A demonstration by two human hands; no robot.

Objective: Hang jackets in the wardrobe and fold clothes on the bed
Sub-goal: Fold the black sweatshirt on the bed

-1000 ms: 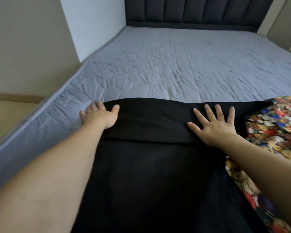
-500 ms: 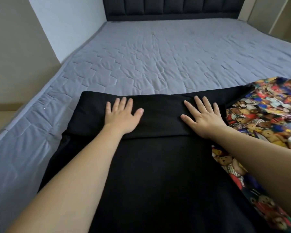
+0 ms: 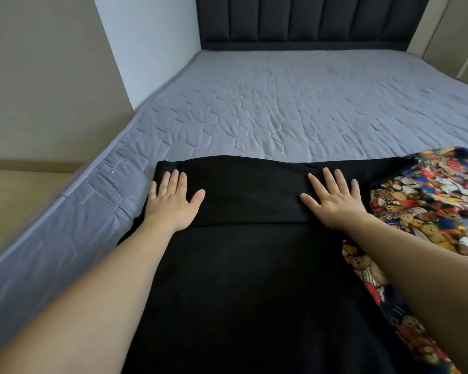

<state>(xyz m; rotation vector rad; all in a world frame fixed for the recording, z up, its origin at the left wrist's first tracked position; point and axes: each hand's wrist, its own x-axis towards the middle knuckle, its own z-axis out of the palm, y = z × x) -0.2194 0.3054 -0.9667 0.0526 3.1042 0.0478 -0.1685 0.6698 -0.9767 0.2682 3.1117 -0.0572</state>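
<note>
A black garment (image 3: 254, 287) lies flat on the grey quilted mattress (image 3: 281, 112), running from the near edge toward the middle. Its far end is folded back over itself into a band. My left hand (image 3: 173, 201) presses flat on the left end of that folded band, fingers straight. My right hand (image 3: 333, 198) presses flat on the band's right part, fingers spread. A colourful teddy-bear print garment (image 3: 427, 201) lies to the right, partly under the black one and under my right forearm.
A dark padded headboard (image 3: 303, 20) stands at the far end of the bed. A beige wall (image 3: 38, 76) and a strip of floor run along the left side. Pale wardrobe panels (image 3: 459, 31) show at the far right.
My left hand slid from the mattress beside the fold onto the band, then back toward its left end. My right hand stayed pressed on the right part. The view shifted.
</note>
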